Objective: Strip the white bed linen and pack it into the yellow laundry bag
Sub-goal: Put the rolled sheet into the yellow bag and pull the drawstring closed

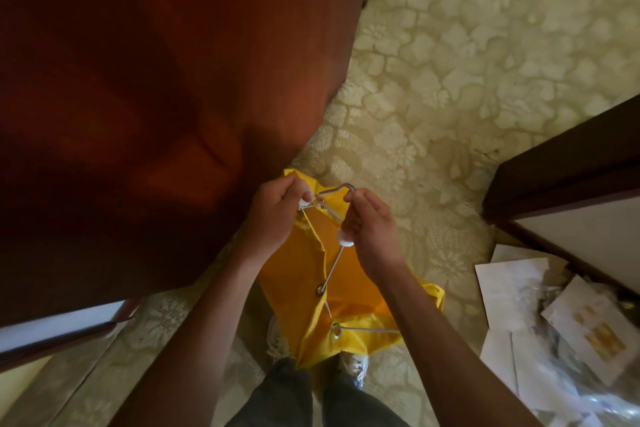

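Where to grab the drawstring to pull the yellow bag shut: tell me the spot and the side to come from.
Grip the drawstring at the loop standing free above the top eyelet, coming from above, as the left hand and right hand do now. Lower down it runs taut against the yellow laundry bag between eyelets, likely leaving little to pinch.
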